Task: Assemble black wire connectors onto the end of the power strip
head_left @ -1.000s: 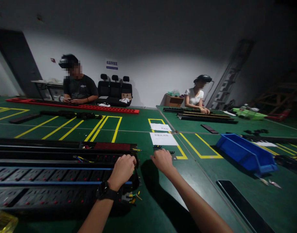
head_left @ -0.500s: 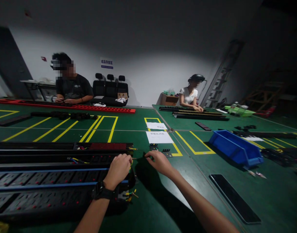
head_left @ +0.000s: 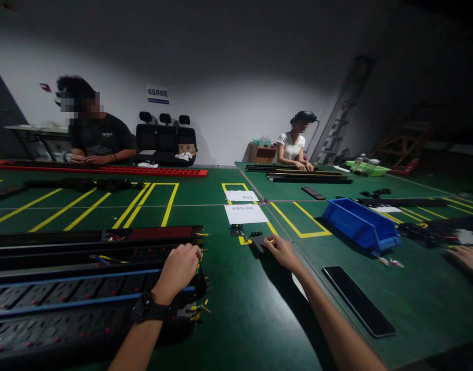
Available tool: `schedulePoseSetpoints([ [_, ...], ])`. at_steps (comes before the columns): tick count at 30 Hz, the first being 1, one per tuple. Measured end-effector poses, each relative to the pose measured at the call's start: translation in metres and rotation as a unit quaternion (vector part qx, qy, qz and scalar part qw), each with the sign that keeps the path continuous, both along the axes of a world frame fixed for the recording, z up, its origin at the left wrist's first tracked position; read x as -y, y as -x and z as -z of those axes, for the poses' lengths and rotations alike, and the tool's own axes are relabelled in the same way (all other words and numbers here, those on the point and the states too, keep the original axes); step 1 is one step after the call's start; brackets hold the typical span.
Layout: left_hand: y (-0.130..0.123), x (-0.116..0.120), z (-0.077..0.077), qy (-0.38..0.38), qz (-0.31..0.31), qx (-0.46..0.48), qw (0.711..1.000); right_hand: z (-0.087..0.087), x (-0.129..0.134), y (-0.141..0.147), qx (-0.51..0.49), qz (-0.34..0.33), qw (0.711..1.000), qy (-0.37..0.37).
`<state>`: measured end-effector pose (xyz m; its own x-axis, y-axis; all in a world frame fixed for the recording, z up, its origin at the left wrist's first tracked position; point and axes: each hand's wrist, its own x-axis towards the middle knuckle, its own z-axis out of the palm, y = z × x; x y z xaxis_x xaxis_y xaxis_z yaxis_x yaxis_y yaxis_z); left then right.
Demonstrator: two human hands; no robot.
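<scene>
My left hand [head_left: 180, 269], with a black watch on the wrist, is closed over the wired end of a black power strip [head_left: 155, 253]. Yellow-green wires [head_left: 198, 264] stick out beside its fingers; what the fingers grip underneath is hidden. My right hand [head_left: 282, 251] pinches the right edge of a small black bracket [head_left: 256, 242] near the middle of the table. Just left of that lies a second dark bracket [head_left: 237, 231]. Nearer to me, power strips with blue edges [head_left: 104, 305] and rows of sockets lie side by side.
A blue bin [head_left: 362, 224] and a phone [head_left: 359, 299] lie to the right. Paper labels [head_left: 246, 214] sit beyond the brackets. Another person's hand [head_left: 470, 257] rests at the right edge. Two people work across the table, one behind a red rail [head_left: 162, 171].
My right hand has moved right, from above the table between the strips and brackets, and taken hold of the bracket's edge. My left hand stays at the strip's end. Another person's hand has appeared at right.
</scene>
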<state>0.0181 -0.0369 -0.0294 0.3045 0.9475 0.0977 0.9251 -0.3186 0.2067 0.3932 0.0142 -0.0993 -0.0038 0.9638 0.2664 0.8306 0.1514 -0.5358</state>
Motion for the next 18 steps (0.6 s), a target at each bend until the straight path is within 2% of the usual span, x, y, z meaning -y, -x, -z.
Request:
schedulePoseSetpoints([
  [6, 0.000, -0.001, 0.001, -0.002, 0.002, -0.003, 1.000, -0.009, 0.009, -0.015, 0.082, 0.078, 0.993, -0.018],
  [11, 0.001, -0.001, 0.004, -0.013, 0.002, 0.002, 1.000, -0.018, 0.015, -0.006, 0.102, 0.063, 0.992, -0.042],
  [13, 0.001, -0.001, 0.005, -0.012, 0.005, 0.006, 1.000, -0.022, 0.019, 0.012, 0.096, 0.027, 0.994, -0.055],
  [15, 0.001, 0.000, 0.005, -0.011, 0.007, 0.006, 1.000, -0.026, 0.028, 0.039, 0.082, -0.036, 0.994, -0.062],
  [16, 0.001, 0.000, 0.006, -0.011, 0.007, 0.005, 1.000, -0.028, 0.035, 0.056, 0.072, -0.081, 0.992, -0.065],
  [18, 0.001, 0.000, 0.006, -0.013, 0.005, 0.005, 1.000, -0.032, 0.052, 0.091, 0.034, -0.232, 0.970, -0.056],
])
